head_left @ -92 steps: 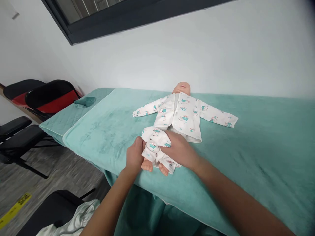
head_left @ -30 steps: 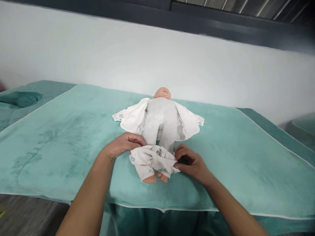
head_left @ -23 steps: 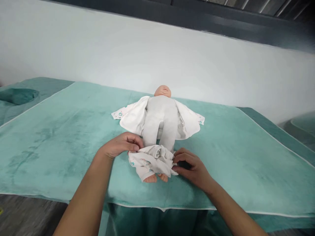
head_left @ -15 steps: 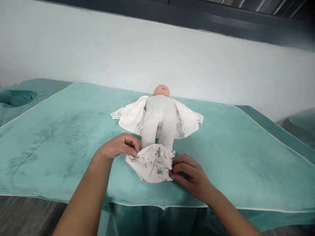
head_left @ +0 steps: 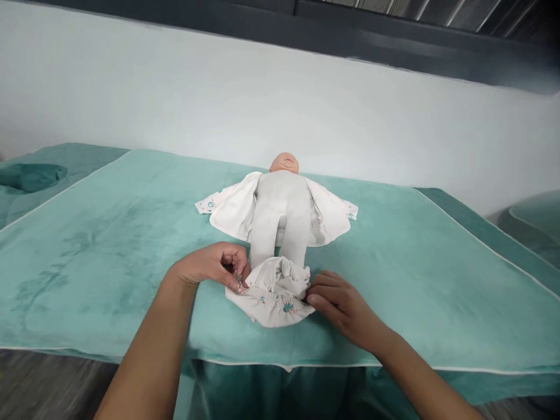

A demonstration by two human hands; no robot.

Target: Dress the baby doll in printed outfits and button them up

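From my end I saw a baby doll with a pink head and pale-grey cloth body (head_left: 283, 195) lying face-up on a bed with a green plush cover (head_left: 131, 262). White teal-printed cloth trousers (head_left: 269, 314) sat bunched round the doll's lower legs, feet hidden. Left hand (head_left: 216, 265) pinched the gathered waistband (head_left: 272, 298) on one side; right hand (head_left: 343, 303) gripped the opposite side, fingertips partly hidden. Probably set apart to spread the band. White printed jacket (head_left: 234, 213) lay open around the doll's torso, likely to free the front. Cover ran wide either side of the doll, allowing sideways room; white-piped front edge (head_left: 245, 364) sat near the doll's foot end, white wall (head_left: 210, 105) just beyond its head.
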